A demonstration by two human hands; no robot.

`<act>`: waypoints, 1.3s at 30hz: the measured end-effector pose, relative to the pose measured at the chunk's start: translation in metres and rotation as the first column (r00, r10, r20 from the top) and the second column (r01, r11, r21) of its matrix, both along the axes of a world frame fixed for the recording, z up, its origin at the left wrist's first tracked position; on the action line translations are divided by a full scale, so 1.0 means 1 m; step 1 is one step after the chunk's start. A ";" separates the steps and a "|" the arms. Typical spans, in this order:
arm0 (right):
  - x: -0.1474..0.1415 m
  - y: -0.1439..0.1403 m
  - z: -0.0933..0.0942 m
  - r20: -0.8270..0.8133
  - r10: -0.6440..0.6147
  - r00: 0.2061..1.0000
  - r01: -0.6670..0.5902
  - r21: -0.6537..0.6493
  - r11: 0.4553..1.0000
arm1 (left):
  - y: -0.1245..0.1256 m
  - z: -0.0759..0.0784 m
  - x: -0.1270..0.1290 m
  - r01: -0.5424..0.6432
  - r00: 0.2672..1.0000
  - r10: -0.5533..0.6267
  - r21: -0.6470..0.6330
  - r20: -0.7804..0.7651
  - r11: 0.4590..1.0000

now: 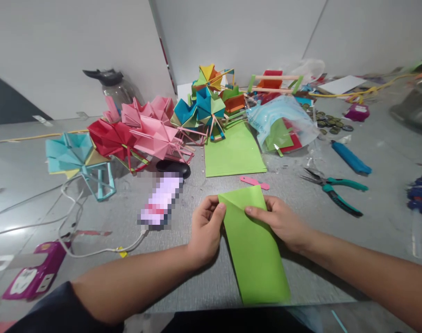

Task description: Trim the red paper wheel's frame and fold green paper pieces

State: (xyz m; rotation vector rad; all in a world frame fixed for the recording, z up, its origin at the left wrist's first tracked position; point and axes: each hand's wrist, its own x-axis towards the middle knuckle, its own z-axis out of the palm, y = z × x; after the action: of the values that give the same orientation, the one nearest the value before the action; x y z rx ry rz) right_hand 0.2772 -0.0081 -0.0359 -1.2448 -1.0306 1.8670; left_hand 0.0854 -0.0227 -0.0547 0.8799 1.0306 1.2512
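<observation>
Upright before me, slightly tilted, is a folded sheet of green paper (254,249) with a diagonal crease near its top edge. My left hand (207,226) pinches its upper left corner between thumb and fingers. On the right edge, my right hand (283,222) grips the paper with the thumb on the front face and the fingers behind, partly hidden. Just beyond the paper lies a pink stick (254,182), and behind that a stack of green sheets (233,155).
Folded paper models in pink (158,136), red (112,138) and turquoise (70,152) stand at the back left. A phone (160,199) on a cable lies left. Pliers (336,187), a blue glue gun (421,194) and a plastic bag (283,122) are right. A purple tape dispenser (37,273) sits front left.
</observation>
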 end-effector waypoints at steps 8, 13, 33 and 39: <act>0.009 0.010 -0.003 -0.049 -0.036 0.998 0.034 -0.044 0.998 | -0.002 -0.018 -0.002 0.105 0.966 -0.123 0.089 0.227 0.990; 0.011 0.011 -0.001 -0.039 0.020 0.999 -0.020 -0.020 1.000 | -0.002 -0.016 -0.004 0.123 0.972 -0.139 0.094 0.189 0.988; 0.009 0.010 0.002 -0.029 0.026 0.999 -0.026 -0.015 1.000 | -0.002 -0.009 -0.005 0.102 0.979 -0.133 0.192 0.156 0.976; 0.008 0.011 0.003 -0.056 0.040 0.998 -0.043 -0.051 0.998 | -0.001 -0.008 -0.005 0.093 0.982 -0.123 0.205 0.140 0.974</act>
State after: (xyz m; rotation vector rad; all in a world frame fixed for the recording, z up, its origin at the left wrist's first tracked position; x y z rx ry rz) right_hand 0.2852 0.0025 -0.0327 -1.2033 -0.9912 1.9602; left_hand 0.0800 -0.0238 -0.0626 0.9633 0.7368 1.3214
